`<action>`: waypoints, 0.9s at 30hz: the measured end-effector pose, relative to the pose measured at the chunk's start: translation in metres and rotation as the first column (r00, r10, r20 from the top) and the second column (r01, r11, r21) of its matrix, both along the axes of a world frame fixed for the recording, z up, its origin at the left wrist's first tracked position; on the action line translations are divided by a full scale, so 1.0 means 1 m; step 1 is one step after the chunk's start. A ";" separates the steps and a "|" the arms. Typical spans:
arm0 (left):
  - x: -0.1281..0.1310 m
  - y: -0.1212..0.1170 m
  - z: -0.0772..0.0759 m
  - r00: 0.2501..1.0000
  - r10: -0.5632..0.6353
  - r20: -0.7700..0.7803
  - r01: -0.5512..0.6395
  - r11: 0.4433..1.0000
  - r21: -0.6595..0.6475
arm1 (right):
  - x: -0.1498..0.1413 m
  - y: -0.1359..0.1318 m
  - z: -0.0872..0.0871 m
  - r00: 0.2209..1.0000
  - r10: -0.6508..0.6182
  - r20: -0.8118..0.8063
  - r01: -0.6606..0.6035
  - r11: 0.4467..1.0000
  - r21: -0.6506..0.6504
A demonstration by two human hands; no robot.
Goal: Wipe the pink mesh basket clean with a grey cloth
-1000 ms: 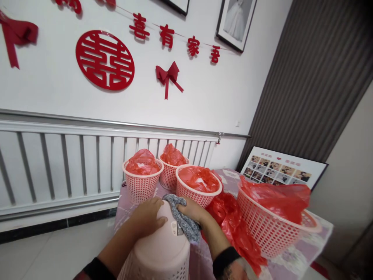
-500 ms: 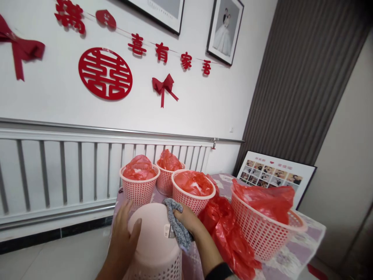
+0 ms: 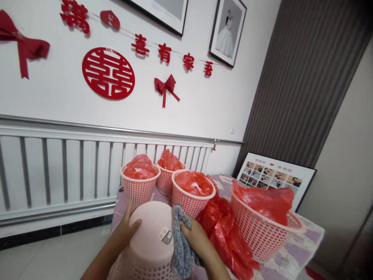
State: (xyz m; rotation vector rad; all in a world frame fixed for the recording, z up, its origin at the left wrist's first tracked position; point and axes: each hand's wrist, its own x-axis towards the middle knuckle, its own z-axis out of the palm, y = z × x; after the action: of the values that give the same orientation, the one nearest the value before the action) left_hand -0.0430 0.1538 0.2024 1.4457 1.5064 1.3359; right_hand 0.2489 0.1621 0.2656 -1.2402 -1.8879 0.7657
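Observation:
A pale pink plastic wastebasket stands upside down in front of me, with a small label on its upturned base. My left hand grips its left side, the thumb over the base's rim and the other fingers partly hidden behind. In my right hand is a bunched grey speckled cloth, pressed against the basket's right side. Just beyond my right hand lies a heap of red plastic bags.
Behind stand pink baskets lined with red bags: one at left, one at the back, one in the middle. A larger basket sits right on the patterned tablecloth. A radiator and photo board are beyond.
My left hand has closed onto the basket's side. The cloth in my right hand has slid from the base down its right side. The basket has turned slightly, its label now tilted.

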 end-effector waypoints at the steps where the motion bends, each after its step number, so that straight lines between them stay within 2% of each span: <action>1: -0.003 0.003 0.002 0.999 -0.016 0.039 0.017 0.999 -0.035 | 0.002 -0.005 0.000 1.000 -0.013 0.011 0.013 1.000 -0.011; 4: -0.008 0.009 0.006 0.987 -0.099 0.126 0.113 0.988 -0.107 | 0.005 -0.011 0.002 0.999 -0.012 0.045 0.014 1.000 -0.025; 7: -0.008 0.008 0.007 0.975 -0.154 0.162 0.170 0.982 -0.087 | 0.004 0.001 0.011 0.995 0.042 0.085 -0.042 0.999 -0.002; 12: -0.008 0.001 0.016 0.965 -0.201 0.169 0.211 0.976 -0.047 | -0.011 0.050 0.028 0.956 0.099 0.275 -0.102 0.995 -0.001; 15: -0.010 0.000 0.020 0.962 -0.229 0.148 0.244 0.966 -0.086 | -0.031 0.080 0.035 0.916 0.101 0.389 -0.111 0.994 0.003; 18: -0.012 0.004 0.017 0.964 -0.233 0.124 0.243 0.967 -0.072 | -0.056 0.099 0.040 0.874 0.111 0.474 -0.140 0.990 0.027; 22: -0.013 0.008 0.008 0.959 -0.254 0.128 0.259 0.965 -0.028 | -0.089 0.106 0.050 0.792 0.163 0.588 -0.233 0.972 0.044; 27: -0.014 0.009 0.003 0.965 -0.234 0.119 0.242 0.969 -0.054 | -0.132 0.093 0.058 0.674 0.219 0.705 -0.363 0.930 0.058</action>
State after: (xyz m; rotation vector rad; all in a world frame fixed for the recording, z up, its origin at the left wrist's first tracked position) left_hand -0.0565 0.1629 0.2053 1.4341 1.2501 1.1880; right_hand 0.1172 0.2550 0.3234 -1.1993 -2.7571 0.2424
